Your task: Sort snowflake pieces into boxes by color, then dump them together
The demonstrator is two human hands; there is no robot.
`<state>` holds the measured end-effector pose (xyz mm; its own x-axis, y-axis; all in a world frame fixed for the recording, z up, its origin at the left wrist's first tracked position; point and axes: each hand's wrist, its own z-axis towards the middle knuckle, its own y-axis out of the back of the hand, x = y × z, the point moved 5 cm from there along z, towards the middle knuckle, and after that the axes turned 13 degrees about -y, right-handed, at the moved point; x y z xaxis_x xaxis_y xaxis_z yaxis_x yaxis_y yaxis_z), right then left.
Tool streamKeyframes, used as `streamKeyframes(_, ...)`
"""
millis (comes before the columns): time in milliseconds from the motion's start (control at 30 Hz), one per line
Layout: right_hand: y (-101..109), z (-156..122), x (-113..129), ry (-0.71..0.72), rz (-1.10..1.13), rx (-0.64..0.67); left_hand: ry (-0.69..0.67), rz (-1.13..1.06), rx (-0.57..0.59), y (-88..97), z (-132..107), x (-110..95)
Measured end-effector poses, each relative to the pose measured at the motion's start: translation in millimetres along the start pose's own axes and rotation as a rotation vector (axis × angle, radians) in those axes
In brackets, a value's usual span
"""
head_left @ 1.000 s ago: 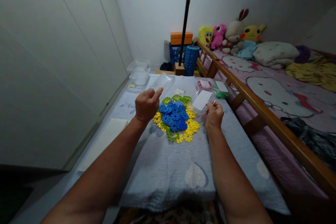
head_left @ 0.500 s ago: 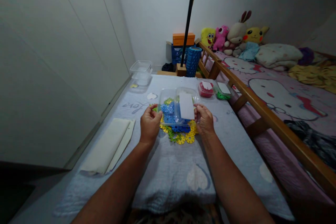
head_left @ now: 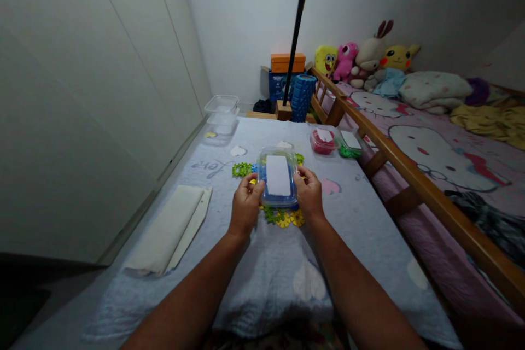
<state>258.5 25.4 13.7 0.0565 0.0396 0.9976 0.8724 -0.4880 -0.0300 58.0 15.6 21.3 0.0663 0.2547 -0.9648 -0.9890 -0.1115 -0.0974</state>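
Observation:
Between my hands is a clear plastic box (head_left: pixel 261 195) with its lid over it. Blue pieces show through its sides, and a white label (head_left: pixel 278 175) lies on the lid. My left hand (head_left: pixel 245 202) grips the box's left edge, thumb toward me. On the opposite side my right hand (head_left: pixel 309 191) is closed on the right edge. Under and around the box lie loose notched plastic discs: green ones (head_left: pixel 241 169) at the left, yellow ones (head_left: pixel 284 220) at the near side. The box hides part of this pile.
A folded cream cloth (head_left: pixel 168 229) lies left on the table. Clear stacked containers (head_left: pixel 222 112) stand at the back left. A box of red pieces (head_left: pixel 322 141) and a box of green pieces (head_left: pixel 350 145) sit at the back right. A wooden bed rail (head_left: pixel 394 169) runs along the right.
The lid half, unfolded beside the blue-filled half before, now lies over it with the label on top. My hands have come closer together.

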Motion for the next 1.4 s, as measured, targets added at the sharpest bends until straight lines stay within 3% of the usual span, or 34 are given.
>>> streamKeyframes(100,0,-2,2,0.034,-0.052,-0.045,-0.015,0.030,0.010,1.4,0,4)
streamKeyframes(433,-5,-5,5,-0.003,-0.049,0.067,0.010,-0.002,-0.029,1.5,-2,5)
streamKeyframes(567,-8,-8,2,-0.058,-0.185,0.135,-0.011,-0.013,-0.049,3.9,-1,11)
streamKeyframes(700,-11,-12,4,-0.003,-0.329,0.179,-0.024,-0.015,-0.035,5.5,1,21)
streamKeyframes(1067,-18,-21,22,0.116,-0.522,0.131,-0.041,-0.003,-0.069,3.8,-1,20)
streamKeyframes(1400,-21,-26,23,0.122,-0.514,0.130,-0.063,0.063,-0.126,6.0,2,17)
